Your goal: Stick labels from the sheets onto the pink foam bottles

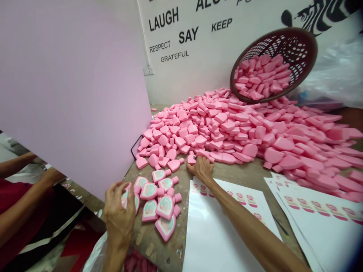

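Two bare hands are seen over the worn desk (141,238). Nearest, a labelled pink piece (124,199) is grasped in the grip of the left hand (119,211), beside a loose cluster of labelled pieces (166,207). A printed sheet (215,230) is crossed by the right forearm (238,211). Farther off, a plain pink piece (191,161) is touched by the fingertips of the right hand (202,168); whether that grip is closed cannot be told. This piece is set at the near edge of the heap (210,121), just left of the right palm, its short neck pointed away; the right hand is much nearer. Beyond, a tipped basket (307,56) is seen.
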Demonstrator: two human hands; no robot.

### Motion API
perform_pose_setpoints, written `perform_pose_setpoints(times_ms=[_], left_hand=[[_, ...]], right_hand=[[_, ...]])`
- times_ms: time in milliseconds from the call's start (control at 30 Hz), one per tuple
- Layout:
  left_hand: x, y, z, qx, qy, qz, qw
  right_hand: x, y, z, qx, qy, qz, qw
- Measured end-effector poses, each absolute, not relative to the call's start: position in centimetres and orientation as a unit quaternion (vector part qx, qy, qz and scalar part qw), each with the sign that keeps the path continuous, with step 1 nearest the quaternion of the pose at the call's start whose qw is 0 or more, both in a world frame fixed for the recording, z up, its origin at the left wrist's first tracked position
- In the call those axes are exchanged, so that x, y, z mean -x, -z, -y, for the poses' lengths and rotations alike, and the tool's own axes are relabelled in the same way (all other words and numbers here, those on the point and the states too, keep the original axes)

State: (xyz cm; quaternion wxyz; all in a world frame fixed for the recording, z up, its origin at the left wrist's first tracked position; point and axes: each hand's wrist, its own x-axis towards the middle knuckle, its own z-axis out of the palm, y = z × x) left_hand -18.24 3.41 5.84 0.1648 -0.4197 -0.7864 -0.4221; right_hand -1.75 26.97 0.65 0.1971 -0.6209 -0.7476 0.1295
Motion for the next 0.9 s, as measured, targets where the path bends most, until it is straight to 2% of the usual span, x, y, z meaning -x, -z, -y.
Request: perform_pose_setpoints(times_ms=[67, 200, 300, 400, 567, 667, 767, 900], left_hand=[[15.3, -6.4, -3.3, 0.437, 0.489, 0.752, 0.064], [8.9, -5.3, -4.1, 0.405, 0.55, 0.682, -0.262], [4.7, -3.7, -4.4, 0.371, 0.534, 0.649, -0.396], [1.9, -2.4, -3.9, 0.38, 0.479, 0.649, -0.453], [0.0, -0.5, -3.0, 0.362, 0.488, 0.617, -0.499], [-0.2, 0.5, -2.7, 0.365, 0.482, 0.619, -0.501], [-0.2, 0.4, -2.4, 0.37, 0.482, 0.609, -0.509], [-0.1, -1.0, -2.6, 0.365, 0.473, 0.573, -0.561]], right_hand=[[-0.2, -1.6, -25.4, 0.616, -0.15, 0.749, 0.194], [-5.5, -3.1, -18.0, 0.572, -0.196, 0.769, 0.208], [-8.9, -3.1, -10.8, 0.519, -0.242, 0.776, 0.264], [-12.1, -1.8, -5.9, 0.5, -0.247, 0.782, 0.277], [-17.2, 3.0, -3.1, 0.582, -0.013, 0.766, 0.272], [-18.8, 4.9, -1.8, 0.59, 0.038, 0.766, 0.251], [-19.6, 4.1, -1.4, 0.594, 0.0, 0.763, 0.254], [-20.4, -0.1, -4.6, 0.617, -0.158, 0.724, 0.265]])
